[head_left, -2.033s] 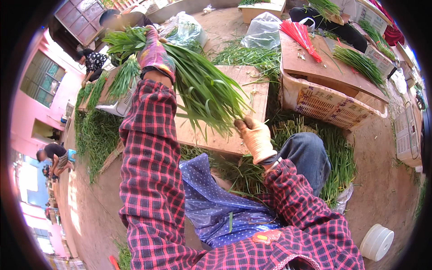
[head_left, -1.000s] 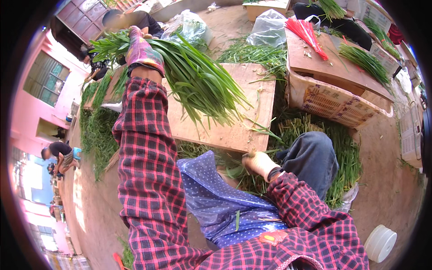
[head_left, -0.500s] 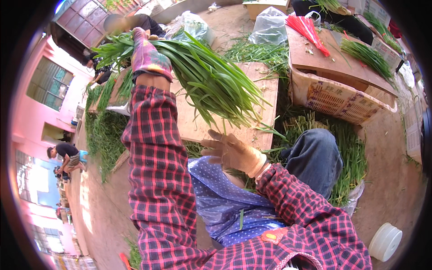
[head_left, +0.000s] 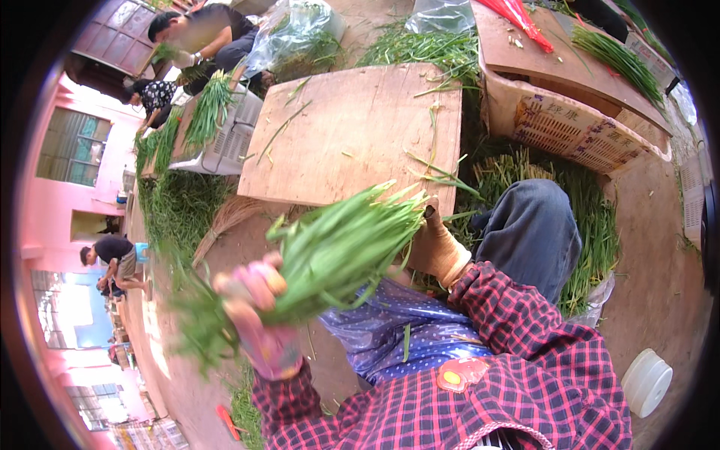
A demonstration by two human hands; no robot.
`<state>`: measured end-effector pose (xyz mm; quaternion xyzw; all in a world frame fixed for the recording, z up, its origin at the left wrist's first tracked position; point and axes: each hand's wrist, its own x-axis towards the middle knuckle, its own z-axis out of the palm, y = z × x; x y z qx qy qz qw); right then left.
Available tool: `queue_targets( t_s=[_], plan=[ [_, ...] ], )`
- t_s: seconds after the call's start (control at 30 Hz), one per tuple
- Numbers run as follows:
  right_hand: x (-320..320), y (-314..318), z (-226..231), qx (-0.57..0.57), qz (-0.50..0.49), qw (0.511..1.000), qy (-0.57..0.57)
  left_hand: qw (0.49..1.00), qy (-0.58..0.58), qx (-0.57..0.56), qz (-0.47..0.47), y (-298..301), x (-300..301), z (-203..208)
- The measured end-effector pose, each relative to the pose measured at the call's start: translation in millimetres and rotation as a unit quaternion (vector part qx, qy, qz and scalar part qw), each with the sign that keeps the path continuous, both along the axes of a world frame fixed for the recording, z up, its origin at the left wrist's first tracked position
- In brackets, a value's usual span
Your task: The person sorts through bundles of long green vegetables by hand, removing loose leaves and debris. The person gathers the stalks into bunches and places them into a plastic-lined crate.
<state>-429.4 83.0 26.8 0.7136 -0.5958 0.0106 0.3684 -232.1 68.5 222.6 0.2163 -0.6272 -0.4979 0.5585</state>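
Bunch of greens (head_left: 341,251) held between the person and the near edge of the wooden counter (head_left: 352,135).
Its long axis slants from lower left to upper right; the left hand (head_left: 259,315) is closed around the lower-left part, while the right hand (head_left: 436,249) is just beside the upper-right end, its fingers too hidden to tell whether they grip; the lower-left leaves are blurred, and the red strips (head_left: 521,19) beyond are cut off by the top edge.
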Motion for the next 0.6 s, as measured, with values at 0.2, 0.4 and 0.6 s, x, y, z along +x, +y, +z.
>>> queue_targets(
  t_s=[0.2,0.4,0.6],
  plan=[
    [29.9,6.4,-4.0,0.103,0.117,0.988,-0.010,0.960,-0.234,0.121,-0.096,85.5,84.5,4.7],
    [14.2,-12.6,-39.6,-0.237,-0.113,0.468,0.844,0.882,-0.333,0.277,-0.185,108.0,109.0,-50.0],
    [15.0,-9.5,-22.8,-0.274,-0.063,0.253,0.926,0.785,-0.229,0.480,-0.317,88.8,153.4,-62.4]
  ],
)
